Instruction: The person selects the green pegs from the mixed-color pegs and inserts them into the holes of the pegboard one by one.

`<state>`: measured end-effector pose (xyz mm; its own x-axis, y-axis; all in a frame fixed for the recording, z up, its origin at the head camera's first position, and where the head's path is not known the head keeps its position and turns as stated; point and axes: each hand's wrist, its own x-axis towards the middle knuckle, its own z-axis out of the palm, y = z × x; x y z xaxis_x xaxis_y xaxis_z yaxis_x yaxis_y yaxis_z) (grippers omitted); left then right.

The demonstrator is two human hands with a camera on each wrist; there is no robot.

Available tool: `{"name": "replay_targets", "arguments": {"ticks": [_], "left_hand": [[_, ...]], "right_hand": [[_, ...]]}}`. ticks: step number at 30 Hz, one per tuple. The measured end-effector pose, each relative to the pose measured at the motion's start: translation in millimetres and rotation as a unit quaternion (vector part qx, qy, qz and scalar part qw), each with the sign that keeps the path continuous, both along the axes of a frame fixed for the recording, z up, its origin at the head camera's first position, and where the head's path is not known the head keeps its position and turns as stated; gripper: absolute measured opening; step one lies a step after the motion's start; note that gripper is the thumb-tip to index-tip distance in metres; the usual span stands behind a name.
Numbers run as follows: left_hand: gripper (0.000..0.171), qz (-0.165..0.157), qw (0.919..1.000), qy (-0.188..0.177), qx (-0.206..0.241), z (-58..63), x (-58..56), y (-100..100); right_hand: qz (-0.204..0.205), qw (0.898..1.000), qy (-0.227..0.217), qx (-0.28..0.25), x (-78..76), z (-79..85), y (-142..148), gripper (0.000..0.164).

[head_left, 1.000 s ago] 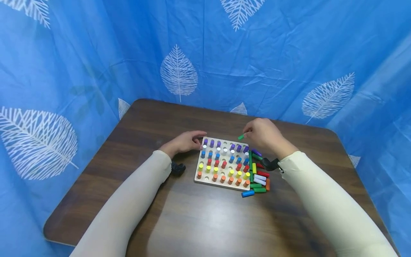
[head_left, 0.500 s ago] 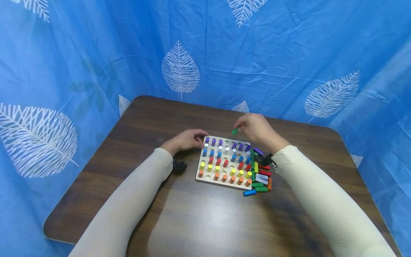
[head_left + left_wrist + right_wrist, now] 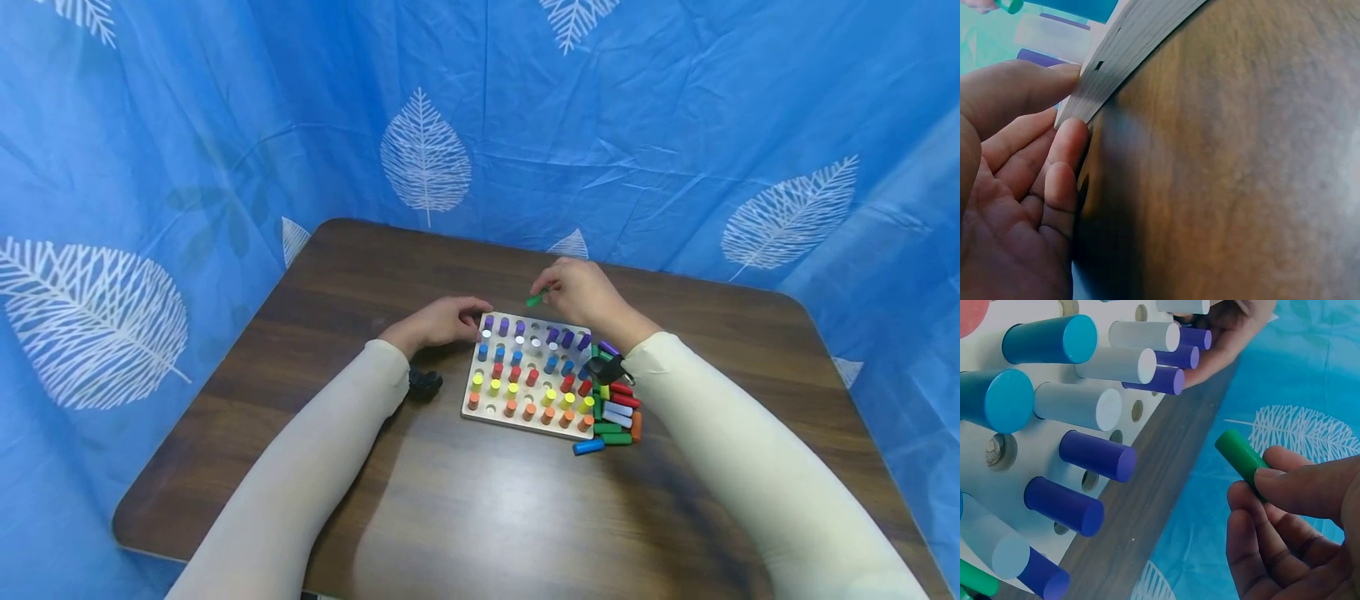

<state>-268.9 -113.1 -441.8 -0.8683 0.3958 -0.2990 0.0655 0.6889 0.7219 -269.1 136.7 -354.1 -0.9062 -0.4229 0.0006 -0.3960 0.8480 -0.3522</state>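
Observation:
A pale wooden pegboard [image 3: 528,423] lies on the table, with rows of purple, white, blue, red, yellow and orange pegs standing in it. At its far left corner my left hand [image 3: 442,321] holds the board, thumb against the side edge and index finger round the far edge. In the left wrist view the thumb [image 3: 1022,94] meets the board's side [image 3: 1107,62]. My right hand [image 3: 585,292] is just beyond the board's far edge, pinching a green peg [image 3: 1241,456] between thumb and fingers. That peg is tilted and apart from the board.
Loose pegs lie along the board's right side, among them green pegs [image 3: 617,439], red, white and orange ones, and a blue peg [image 3: 588,447] nearest me. Some holes in the board are vacant. Black wrist gear [image 3: 424,383] hangs under the left cuff. A blue leaf-patterned curtain [image 3: 555,167] stands behind the table.
My right hand has moved left along the board's far edge with the green peg. My left hand has stayed at the corner. The head view has shifted slightly.

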Motion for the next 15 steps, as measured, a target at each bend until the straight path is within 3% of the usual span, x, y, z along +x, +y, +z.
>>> {"name": "replay_targets", "arguments": {"ticks": [9,15], "left_hand": [[0.055,-0.006,0.9999,-0.008,-0.002,2.4,-2.3,3],[0.053,-0.003,1.0000,-0.007,-0.002,1.8,-1.9,1]], "right_hand": [[0.013,1.000,-0.005,-0.007,-5.9,-7.8,-4,0.020],[0.059,0.998,0.008,0.012,-9.7,-14.9,-14,0.019]]}}
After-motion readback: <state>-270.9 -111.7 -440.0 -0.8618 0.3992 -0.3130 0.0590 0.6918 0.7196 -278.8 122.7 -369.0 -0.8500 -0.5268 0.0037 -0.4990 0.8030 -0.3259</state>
